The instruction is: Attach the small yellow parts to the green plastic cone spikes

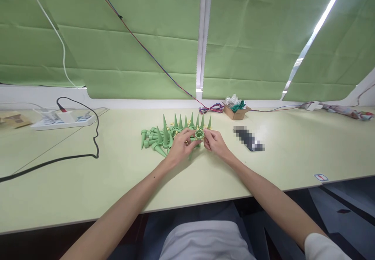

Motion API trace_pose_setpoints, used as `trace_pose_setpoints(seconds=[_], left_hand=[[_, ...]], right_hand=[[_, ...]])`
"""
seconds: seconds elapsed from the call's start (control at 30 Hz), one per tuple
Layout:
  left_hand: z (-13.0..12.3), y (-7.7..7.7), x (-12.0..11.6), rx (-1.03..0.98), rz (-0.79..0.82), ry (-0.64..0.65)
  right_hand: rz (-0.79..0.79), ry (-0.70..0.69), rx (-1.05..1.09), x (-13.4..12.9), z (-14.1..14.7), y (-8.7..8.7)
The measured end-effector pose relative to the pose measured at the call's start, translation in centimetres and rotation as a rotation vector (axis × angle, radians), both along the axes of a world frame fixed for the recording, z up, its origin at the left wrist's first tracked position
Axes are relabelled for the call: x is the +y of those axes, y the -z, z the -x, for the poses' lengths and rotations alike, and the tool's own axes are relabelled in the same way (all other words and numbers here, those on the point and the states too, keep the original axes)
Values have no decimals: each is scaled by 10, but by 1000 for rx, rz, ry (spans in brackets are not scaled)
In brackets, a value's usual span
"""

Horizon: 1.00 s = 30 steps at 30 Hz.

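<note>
Between my hands is a green plastic watering spike (pixel 199 135), its round, hollow end tipped up toward me. My left hand (pixel 182 146) is closed around its left side. The fingers of my right hand (pixel 215 143) are pinched at the right edge of that round end; whatever is in the pinch is too small to make out. Just behind, a row of green spikes (pixel 191 120) stands point up, with small yellow pieces at their bases. More spikes (pixel 152 136) lie in a pile left of my left hand, partly hidden by it.
A small cardboard box (pixel 235 113) with clear plastic and dark green material stands at the back. Nearby lie a coiled red-blue cable (pixel 211 108) and a blurred dark object (pixel 249 139). On the left are a white power strip (pixel 63 121) and a black cable (pixel 73 157).
</note>
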<state>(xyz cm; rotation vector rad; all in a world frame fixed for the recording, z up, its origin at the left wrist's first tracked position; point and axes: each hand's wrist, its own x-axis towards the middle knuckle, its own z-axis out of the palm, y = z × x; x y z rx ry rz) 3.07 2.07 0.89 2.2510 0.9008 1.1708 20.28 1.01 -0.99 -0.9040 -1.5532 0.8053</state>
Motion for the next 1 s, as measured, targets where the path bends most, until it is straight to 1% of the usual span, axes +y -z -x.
trace_pose_setpoints(seconds=[0.23,0.33,0.43,0.53,0.6,0.7,0.77,0.83,1.0], left_hand=[[-2,3,0,-26,13,-12],[-3,3,0,-35,44,-59],[-2,0,0,-71,93,-115],[-1,-3,0,-113,196,-128],[0,-4,1,-122,296,-99],[1,-3,2,-122,466,27],[0,-3,2,-136,539,111],[0,-3,2,-150,572,149],[-1,0,2,-140,573,158]], right_hand=[[-34,44,-30,0,2,-2],[-21,58,-9,-1,3,-4],[-2,82,30,-2,3,-5],[-1,79,44,-2,2,-6],[-7,52,37,-1,1,-5],[-18,7,-5,-1,1,-3],[-20,-7,-35,-1,2,-2],[-22,-10,-55,-1,2,-2],[-29,-6,-70,-1,0,-3]])
